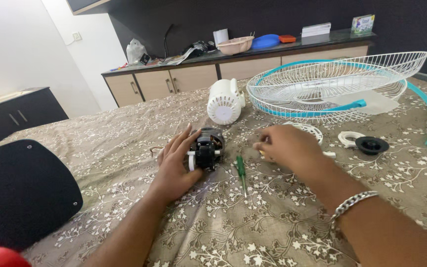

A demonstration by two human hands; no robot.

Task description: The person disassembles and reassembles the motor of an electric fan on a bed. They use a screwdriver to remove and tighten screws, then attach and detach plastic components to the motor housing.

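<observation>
Open cloth low in frame, clutter above

Bare bedspread (pixel 253 232) fills bottom centre; the screwdriver (pixel 241 170), motor (pixel 206 148) and fan grille (pixel 332 84) crowd the middle and upper right.

Left hand (pixel 174 165): rests against a black fan motor (pixel 206 148) on the patterned cloth (pixel 253 222).
Right hand (pixel 285 146): fingers pinched together, just right of a green screwdriver (pixel 241 170).
Behind: white motor cover (pixel 225 101), wire fan guard (pixel 337 81).
Far left: black panel (pixel 21 190).
</observation>
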